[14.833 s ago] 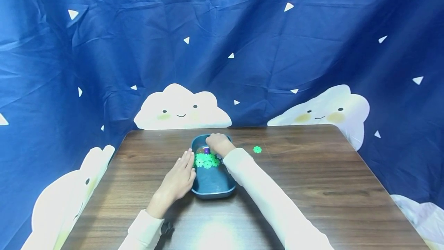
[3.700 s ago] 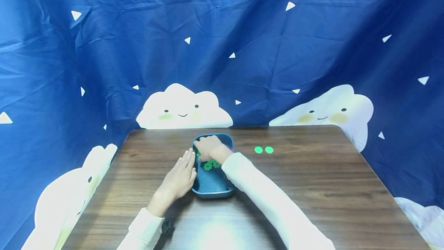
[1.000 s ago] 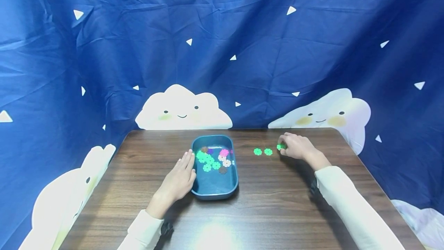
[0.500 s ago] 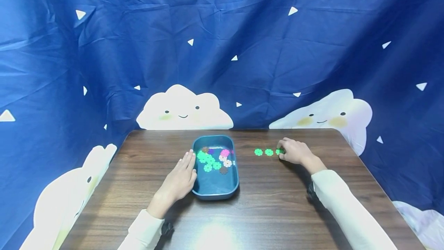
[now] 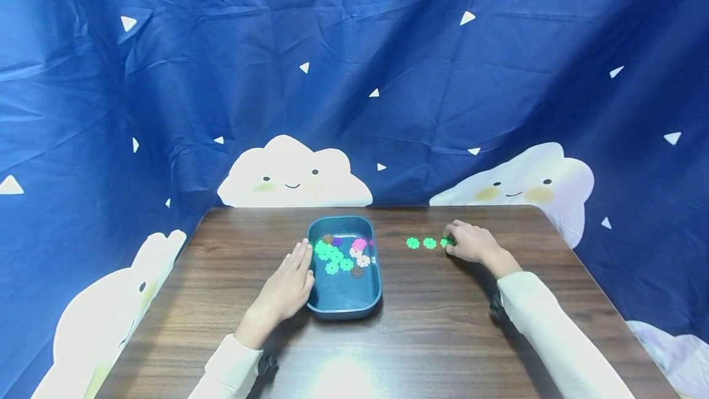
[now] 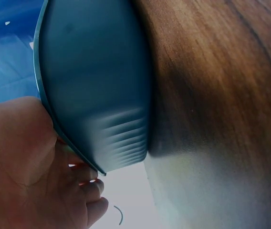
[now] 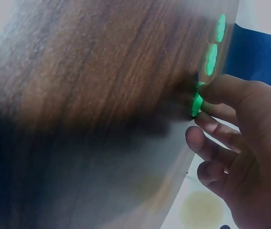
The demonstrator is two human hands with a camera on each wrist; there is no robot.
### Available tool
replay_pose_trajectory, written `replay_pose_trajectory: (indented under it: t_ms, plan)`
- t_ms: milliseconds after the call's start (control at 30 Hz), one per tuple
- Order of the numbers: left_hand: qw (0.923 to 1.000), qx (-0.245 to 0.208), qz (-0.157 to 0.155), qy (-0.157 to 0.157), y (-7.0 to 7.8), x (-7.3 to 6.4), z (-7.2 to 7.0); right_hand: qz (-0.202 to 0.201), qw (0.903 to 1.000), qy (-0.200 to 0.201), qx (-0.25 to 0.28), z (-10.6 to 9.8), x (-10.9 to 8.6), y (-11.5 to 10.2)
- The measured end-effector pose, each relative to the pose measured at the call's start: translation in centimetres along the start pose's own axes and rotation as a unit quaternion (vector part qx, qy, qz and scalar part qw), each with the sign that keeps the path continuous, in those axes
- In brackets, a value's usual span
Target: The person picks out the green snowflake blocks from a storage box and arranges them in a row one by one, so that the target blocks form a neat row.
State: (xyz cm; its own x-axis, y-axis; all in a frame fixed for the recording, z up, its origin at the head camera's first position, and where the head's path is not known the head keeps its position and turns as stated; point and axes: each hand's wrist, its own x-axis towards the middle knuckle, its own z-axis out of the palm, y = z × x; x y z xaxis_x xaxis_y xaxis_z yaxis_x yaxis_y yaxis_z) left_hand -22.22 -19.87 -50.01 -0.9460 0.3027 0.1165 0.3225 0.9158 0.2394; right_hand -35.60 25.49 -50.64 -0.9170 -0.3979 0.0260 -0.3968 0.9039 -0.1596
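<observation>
Right hand (image 5: pixel 469 243) pinches a green flower disc (image 7: pixel 197 104) down on the table (image 5: pixel 443 319) — right of the blue tray (image 5: pixel 344 303), third in line after two green discs (image 5: pixel 421 242). Left hand (image 5: pixel 285 285) flat, fingers straight, pressed against the tray's left wall.

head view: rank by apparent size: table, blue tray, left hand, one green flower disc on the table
1. wooden table
2. blue tray
3. left hand, clearly smaller than the tray
4. green flower disc, smallest by far
</observation>
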Motion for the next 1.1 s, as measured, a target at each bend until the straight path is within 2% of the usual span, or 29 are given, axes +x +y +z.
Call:
replay_pose_trajectory:
  t_ms: [167, 333, 567, 733, 1100]
  plan:
    - [1.0, 0.002, 0.001, 0.0, 0.0, -0.1, 0.0, 0.002, 0.9999, 0.012, 0.001, -0.5, 0.0, -0.7]
    - [1.0, -0.002, 0.0, 0.002, 0.1, -0.2, 0.0, -0.007, 0.9994, 0.032, 0.013, -1.6, 0.5, -2.5]
    - [1.0, -0.002, 0.001, 0.004, 0.1, -0.2, 0.0, -0.043, 0.9971, 0.06, 0.014, -3.4, 1.8, -6.5]
    - [1.0, -0.004, -0.001, 0.004, 0.1, -0.1, 0.0, -0.067, 0.9961, 0.057, 0.008, -4.4, 3.0, -9.9]
    - [1.0, -0.001, 0.002, 0.002, 0.1, -0.1, 0.0, -0.141, 0.9885, 0.053, -0.016, -4.9, 4.8, -15.7]
